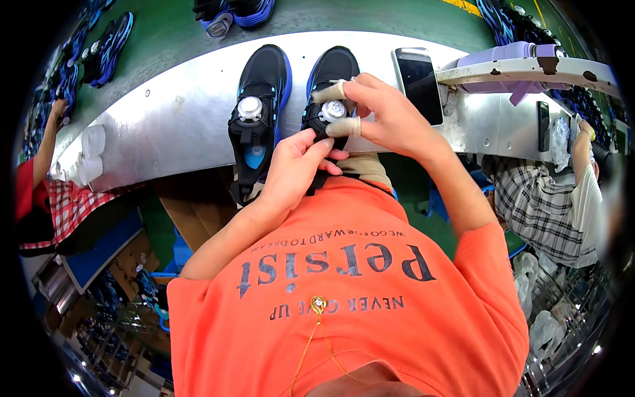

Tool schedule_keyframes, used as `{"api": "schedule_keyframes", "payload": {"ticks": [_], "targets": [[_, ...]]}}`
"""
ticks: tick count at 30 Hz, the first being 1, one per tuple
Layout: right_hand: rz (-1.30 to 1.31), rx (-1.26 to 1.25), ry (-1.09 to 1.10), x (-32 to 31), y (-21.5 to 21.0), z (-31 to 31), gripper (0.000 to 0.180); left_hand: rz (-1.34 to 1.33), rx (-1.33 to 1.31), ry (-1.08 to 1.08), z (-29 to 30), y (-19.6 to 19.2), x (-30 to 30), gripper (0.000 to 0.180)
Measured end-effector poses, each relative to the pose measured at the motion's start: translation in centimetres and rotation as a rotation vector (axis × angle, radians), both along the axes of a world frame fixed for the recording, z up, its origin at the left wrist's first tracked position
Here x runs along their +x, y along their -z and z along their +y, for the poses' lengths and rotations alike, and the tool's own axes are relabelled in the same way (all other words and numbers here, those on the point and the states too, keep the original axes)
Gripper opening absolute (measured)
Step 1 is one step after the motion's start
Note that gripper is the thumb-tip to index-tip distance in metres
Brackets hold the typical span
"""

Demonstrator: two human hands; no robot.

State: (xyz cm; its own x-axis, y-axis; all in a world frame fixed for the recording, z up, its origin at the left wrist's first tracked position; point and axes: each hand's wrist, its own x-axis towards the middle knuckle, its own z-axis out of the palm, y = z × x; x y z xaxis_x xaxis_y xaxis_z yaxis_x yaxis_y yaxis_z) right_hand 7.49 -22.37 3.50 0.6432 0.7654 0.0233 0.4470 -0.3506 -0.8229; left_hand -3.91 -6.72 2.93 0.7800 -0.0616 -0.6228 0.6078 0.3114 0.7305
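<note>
A: Right shoe (331,73) heel and tongue hidden under both hands; white dial (333,110) half covered by taped fingers (344,126).

B: Left hand (294,165) grip? Fingertips tucked behind the shoe, can't tell.

A: Far shoes (233,12) cut off at top edge. Left-side shoes (99,49) blurred, warped by rim.

B: Phone (418,83) far right corner hidden behind white bar (529,67). Workers left and right cropped, hands too small to read.
</note>
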Motion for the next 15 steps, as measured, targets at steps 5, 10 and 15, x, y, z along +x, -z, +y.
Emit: {"api": "schedule_keyframes", "payload": {"ticks": [5,10,15], "targets": [[0.020,-0.059,0.041,0.2,0.5,0.0,0.038,0.016,-0.015,0.005,0.0,-0.1,0.9,0.022],[-0.006,-0.018,0.116,-0.1,1.5,-0.2,0.034,0.018,-0.042,0.010,0.1,0.5,1.2,0.022],[-0.008,0.037,0.089,0.7,1.4,0.6,0.030,0.031,-0.034,0.010,0.2,0.9,2.0,0.022]]}}
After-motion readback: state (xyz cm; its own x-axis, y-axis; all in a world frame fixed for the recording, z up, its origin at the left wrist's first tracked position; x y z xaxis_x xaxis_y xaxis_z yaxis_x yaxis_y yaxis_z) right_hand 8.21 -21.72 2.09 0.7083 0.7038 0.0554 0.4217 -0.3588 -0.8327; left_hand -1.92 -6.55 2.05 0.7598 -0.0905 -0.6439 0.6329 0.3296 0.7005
